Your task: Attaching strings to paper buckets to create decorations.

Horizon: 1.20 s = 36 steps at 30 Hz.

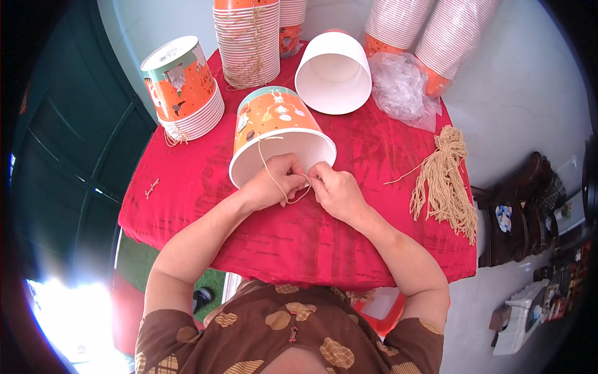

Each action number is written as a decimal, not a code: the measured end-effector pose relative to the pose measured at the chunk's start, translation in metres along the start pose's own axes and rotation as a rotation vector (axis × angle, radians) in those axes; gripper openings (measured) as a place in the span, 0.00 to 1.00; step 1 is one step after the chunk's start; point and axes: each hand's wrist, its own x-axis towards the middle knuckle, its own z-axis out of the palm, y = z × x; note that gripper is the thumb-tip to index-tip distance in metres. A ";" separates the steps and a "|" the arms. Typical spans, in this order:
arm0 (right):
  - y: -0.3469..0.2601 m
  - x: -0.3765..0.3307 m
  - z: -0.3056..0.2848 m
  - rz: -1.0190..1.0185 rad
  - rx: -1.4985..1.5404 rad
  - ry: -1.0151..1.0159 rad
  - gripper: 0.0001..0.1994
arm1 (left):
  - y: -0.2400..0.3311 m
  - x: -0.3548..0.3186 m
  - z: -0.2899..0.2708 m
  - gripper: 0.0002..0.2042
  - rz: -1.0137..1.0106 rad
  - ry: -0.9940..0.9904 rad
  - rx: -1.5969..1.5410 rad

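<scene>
An orange paper bucket (274, 118) with a white inside lies tilted on the red cloth, its mouth turned toward me. At its near rim my left hand (277, 181) is closed, pinching a thin tan string (266, 163). The string runs up to the bucket's wall, where an end lies, and loops below my fingers. My right hand (336, 190) pinches the same string close beside the left, fingertips nearly touching. Whether a knot sits between the fingertips is hidden. A bundle of tan strings (445, 181) lies to the right.
A white-mouthed bucket (333, 75) lies behind. Stacked buckets (187, 93) stand upside down at the left, and a taller tied stack (247, 47) at the back. Plastic-wrapped stacks (458, 37) and a crumpled clear bag (405, 84) are at back right. A short string scrap (151, 187) lies left.
</scene>
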 end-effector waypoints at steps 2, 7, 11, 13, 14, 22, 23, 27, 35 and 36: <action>-0.003 -0.001 -0.002 0.085 0.097 -0.057 0.05 | 0.000 0.000 -0.001 0.03 -0.015 -0.001 -0.054; -0.013 -0.002 -0.003 0.208 0.251 -0.116 0.05 | 0.004 -0.001 -0.001 0.03 -0.034 0.023 -0.093; -0.016 -0.003 -0.002 0.216 0.277 -0.121 0.05 | 0.004 -0.001 -0.003 0.03 -0.038 0.009 -0.090; -0.016 -0.003 -0.002 0.195 0.285 -0.138 0.05 | -0.002 0.000 -0.003 0.03 0.007 0.007 -0.111; -0.016 -0.003 -0.003 0.178 0.293 -0.152 0.05 | -0.002 0.000 -0.003 0.03 0.006 0.008 -0.111; -0.012 0.000 -0.005 -0.112 -0.028 0.213 0.04 | 0.000 0.001 -0.001 0.03 0.056 0.043 0.009; -0.016 0.000 -0.006 -0.118 -0.079 0.237 0.02 | -0.004 0.001 -0.001 0.03 0.055 0.044 0.010; -0.013 0.004 -0.003 -0.192 -0.122 0.291 0.04 | -0.014 0.003 0.000 0.03 0.223 0.134 0.231; -0.001 0.007 0.007 -0.094 -0.051 0.233 0.04 | -0.012 0.003 0.009 0.05 0.270 0.170 0.341; 0.001 0.007 0.009 -0.074 -0.036 0.229 0.03 | -0.014 0.003 0.011 0.05 0.318 0.191 0.366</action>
